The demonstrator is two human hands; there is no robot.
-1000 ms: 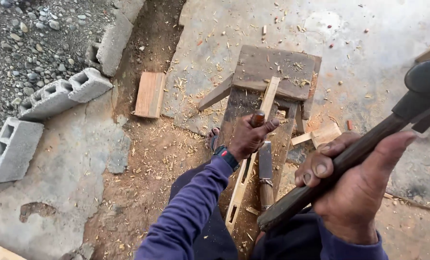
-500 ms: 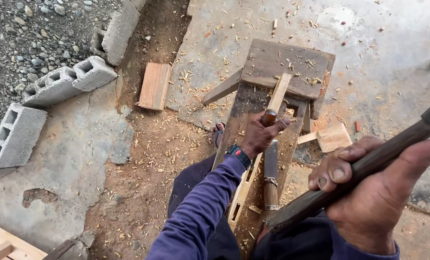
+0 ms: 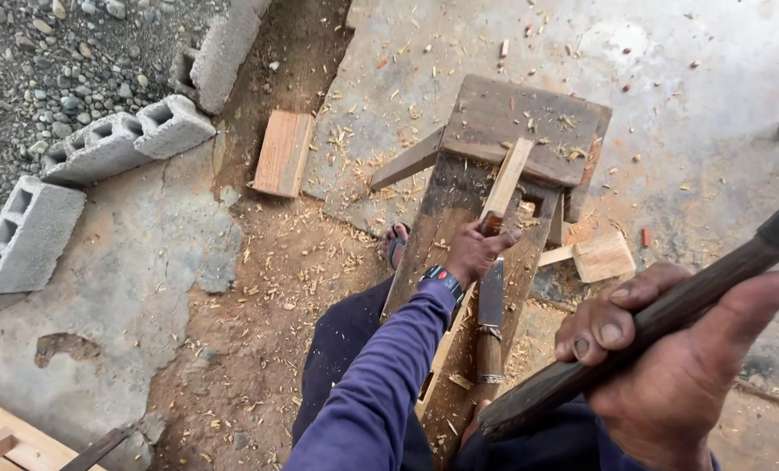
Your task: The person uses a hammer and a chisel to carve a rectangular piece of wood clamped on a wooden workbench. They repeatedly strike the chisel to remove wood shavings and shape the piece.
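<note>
Ground: bare concrete and packed dirt, littered with pale wood shavings; grey gravel at the far left.
Right hand (image 3: 668, 358): nearest the camera, raised, fingers clenched round a dark wooden handle (image 3: 633, 336) that runs up and right out of view; the tool's head is mostly cut off at the frame edge.
Left hand (image 3: 476, 251): purple sleeve, wristwatch (image 3: 444, 281) with a dark band, fingers wrapped round a small reddish-brown tool handle (image 3: 492, 223) held upright on the wood strip.
Chisel (image 3: 490, 327): lies loose on the bench just right of the left wrist, grey blade pointing away, round wooden handle toward the person.
Wood strip (image 3: 504, 181): long, pale, narrow; lies lengthwise along the bench and passes under the left hand.
Bench (image 3: 516, 126): dark, weathered, narrow, with a square top at its far end.
Offcut block (image 3: 603, 255): pale, on the ground right of the bench.
Plank piece (image 3: 282, 153): reddish, flat on the dirt, left of the bench.
Concrete blocks (image 3: 102, 148): grey, hollow, farther left.
</note>
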